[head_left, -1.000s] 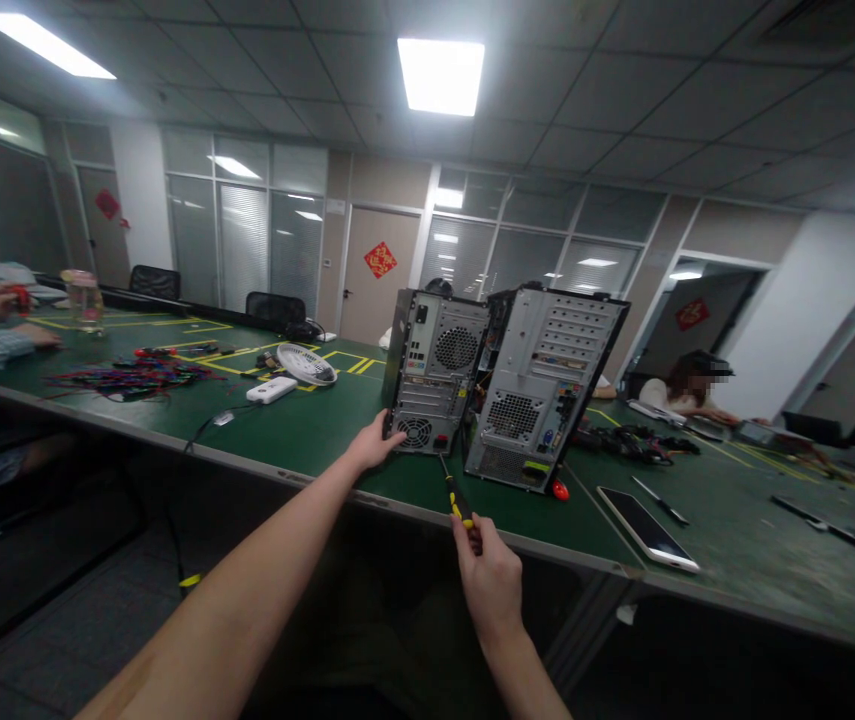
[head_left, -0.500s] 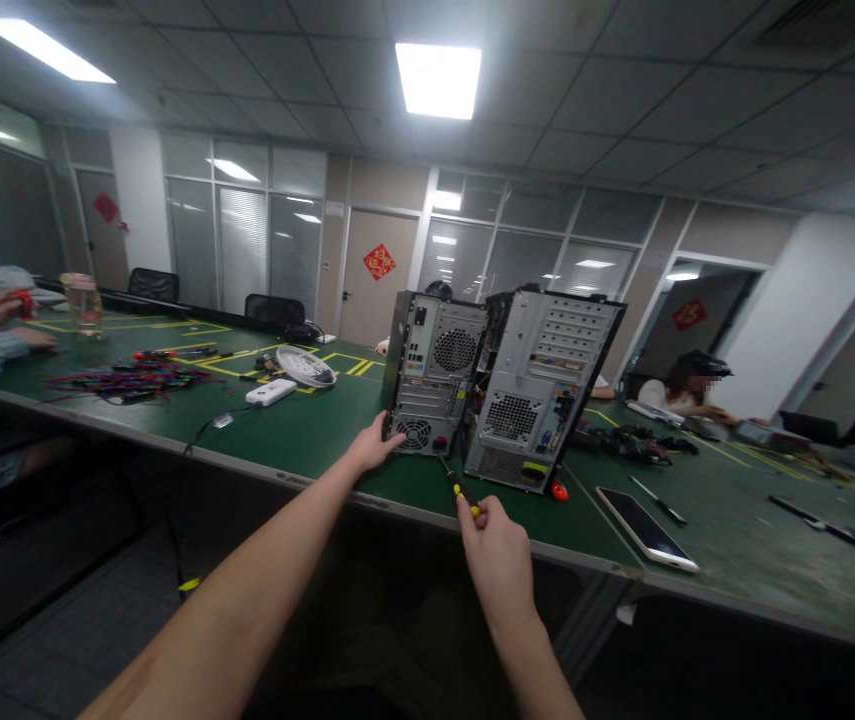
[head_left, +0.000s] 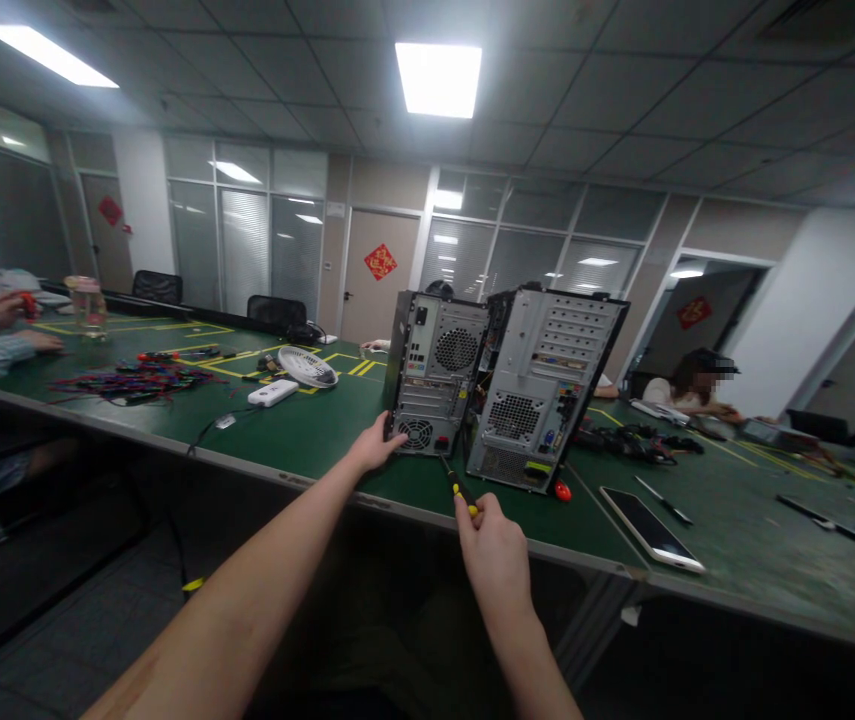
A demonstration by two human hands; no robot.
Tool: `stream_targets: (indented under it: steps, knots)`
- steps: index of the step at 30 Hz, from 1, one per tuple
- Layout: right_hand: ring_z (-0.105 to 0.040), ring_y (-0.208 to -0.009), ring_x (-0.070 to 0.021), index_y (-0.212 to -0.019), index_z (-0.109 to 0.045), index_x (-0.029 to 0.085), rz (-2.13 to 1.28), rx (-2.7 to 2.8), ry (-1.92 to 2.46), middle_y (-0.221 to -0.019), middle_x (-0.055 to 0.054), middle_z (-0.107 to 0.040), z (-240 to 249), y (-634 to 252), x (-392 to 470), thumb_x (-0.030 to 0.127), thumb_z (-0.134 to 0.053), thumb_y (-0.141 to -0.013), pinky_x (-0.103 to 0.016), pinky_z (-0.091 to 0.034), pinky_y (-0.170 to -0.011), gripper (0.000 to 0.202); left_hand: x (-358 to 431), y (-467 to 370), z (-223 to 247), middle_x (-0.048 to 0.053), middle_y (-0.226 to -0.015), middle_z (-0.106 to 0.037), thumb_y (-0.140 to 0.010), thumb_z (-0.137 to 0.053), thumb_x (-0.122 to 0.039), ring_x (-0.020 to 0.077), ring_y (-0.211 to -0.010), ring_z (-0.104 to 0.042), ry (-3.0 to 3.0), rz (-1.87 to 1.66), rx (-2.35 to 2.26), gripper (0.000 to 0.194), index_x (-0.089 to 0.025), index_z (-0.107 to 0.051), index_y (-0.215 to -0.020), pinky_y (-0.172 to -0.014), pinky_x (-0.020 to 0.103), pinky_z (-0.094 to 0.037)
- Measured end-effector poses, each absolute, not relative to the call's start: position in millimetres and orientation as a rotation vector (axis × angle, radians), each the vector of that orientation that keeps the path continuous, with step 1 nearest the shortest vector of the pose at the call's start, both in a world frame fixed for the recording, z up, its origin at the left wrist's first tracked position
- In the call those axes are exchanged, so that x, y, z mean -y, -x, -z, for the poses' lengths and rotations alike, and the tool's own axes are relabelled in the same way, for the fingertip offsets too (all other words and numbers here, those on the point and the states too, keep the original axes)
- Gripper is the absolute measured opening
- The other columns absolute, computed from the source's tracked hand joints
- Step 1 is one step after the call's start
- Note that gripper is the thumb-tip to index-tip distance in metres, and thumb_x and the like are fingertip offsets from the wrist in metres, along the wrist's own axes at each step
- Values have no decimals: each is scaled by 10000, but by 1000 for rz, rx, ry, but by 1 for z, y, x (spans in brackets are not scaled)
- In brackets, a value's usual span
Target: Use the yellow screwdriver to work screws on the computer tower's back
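Two computer cases stand upright side by side on the green table, their back panels facing me. My left hand grips the lower left edge of the left case, its thumb beside the round vent. In my right hand is a black and yellow screwdriver, which points up at the bottom edge of that case near the red switch. Whether its tip touches a screw is too small to tell. The right case leans slightly, with a red round object at its lower right corner.
On the right lie a phone, a thin pen-like tool and black cables. Coloured wires, a white power strip and a white round grille lie left. Other people sit at both sides.
The view has shifted very slightly. Both hands and the screwdriver keep almost the same place; a person's hand behind the left case shows more.
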State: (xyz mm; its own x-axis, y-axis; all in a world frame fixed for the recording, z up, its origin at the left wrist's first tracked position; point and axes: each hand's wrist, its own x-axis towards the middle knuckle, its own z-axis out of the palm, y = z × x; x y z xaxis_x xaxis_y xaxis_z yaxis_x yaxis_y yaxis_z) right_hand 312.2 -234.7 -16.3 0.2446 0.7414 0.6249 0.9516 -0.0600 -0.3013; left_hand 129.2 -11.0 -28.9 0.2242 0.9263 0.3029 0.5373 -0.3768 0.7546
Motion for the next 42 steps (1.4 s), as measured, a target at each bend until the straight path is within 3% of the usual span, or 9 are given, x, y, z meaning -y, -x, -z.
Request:
stream_targets:
  steps: [5, 10, 13, 19, 24, 30, 34, 42]
  knots:
    - [-604, -487, -158, -781, -520, 225, 406, 1550, 1930, -558, 19, -607, 13, -309, 236, 409, -561, -983, -264, -246, -494, 276, 10, -129, 30, 199, -1476, -521, -880, -622, -547, 304, -1345, -531, -2010, -1026, -1335, 878, -123, -255, -1555, -1098, 378, -398]
    - [-661, -674, -154, -962, -585, 219, 420, 1624, 2026, -795, -4, -694, 3, -303, 246, 271, -603, -961, -252, -281, -557, 55, 9, -130, 31, 189, -1495, -503, -882, -619, -550, 299, -1368, -508, -2017, -1030, -1339, 877, -123, -253, -1555, -1107, 365, -391]
    - [-669, -748, -160, -1029, -589, 222, 445, 1637, 2032, -893, -22, -703, 3, -304, 248, 249, -607, -955, -253, -295, -581, 81, 9, -130, 31, 175, -1498, -504, -878, -622, -561, 291, -1363, -516, -2011, -1021, -1350, 873, -148, -257, -1556, -1101, 358, -397]
    - [-647, -606, -171, -897, -562, 207, 306, 1554, 2088, -663, -2, -665, 7, -306, 240, 396, -525, -1013, -267, -248, -545, 225, 9, -130, 31, 176, -1495, -507, -879, -611, -571, 299, -1362, -515, -2011, -1015, -1353, 891, -138, -240, -1564, -1101, 366, -396]
    - [-644, -592, -171, -890, -565, 199, 301, 1542, 2098, -648, -10, -658, 5, -305, 240, 418, -491, -1029, -268, -249, -543, 269, 9, -130, 31, 192, -1489, -509, -883, -609, -560, 311, -1364, -510, -2020, -1023, -1338, 892, -113, -242, -1562, -1106, 379, -392]
    - [-641, -688, -162, -1034, -612, 222, 413, 1630, 2064, -830, -7, -680, 1, -302, 246, 301, -576, -983, -260, -290, -571, 101, 12, -130, 29, 185, -1490, -510, -882, -616, -549, 307, -1350, -525, -2009, -1017, -1356, 876, -132, -252, -1561, -1102, 377, -396]
    - [-630, -764, -156, -1124, -631, 237, 502, 1659, 2037, -937, -19, -641, 3, -304, 247, 220, -589, -958, -252, -316, -599, 172, 14, -130, 27, 172, -1466, -542, -880, -617, -546, 300, -1325, -549, -2008, -1028, -1361, 854, -152, -274, -1555, -1087, 369, -410]
    - [-637, -827, -174, -1170, -661, 211, 444, 1675, 1973, -958, -36, -634, 3, -304, 250, 157, -546, -957, -258, -391, -696, 248, 12, -131, 28, 186, -1487, -514, -880, -613, -546, 309, -1348, -527, -2014, -1021, -1351, 863, -131, -268, -1553, -1106, 384, -394]
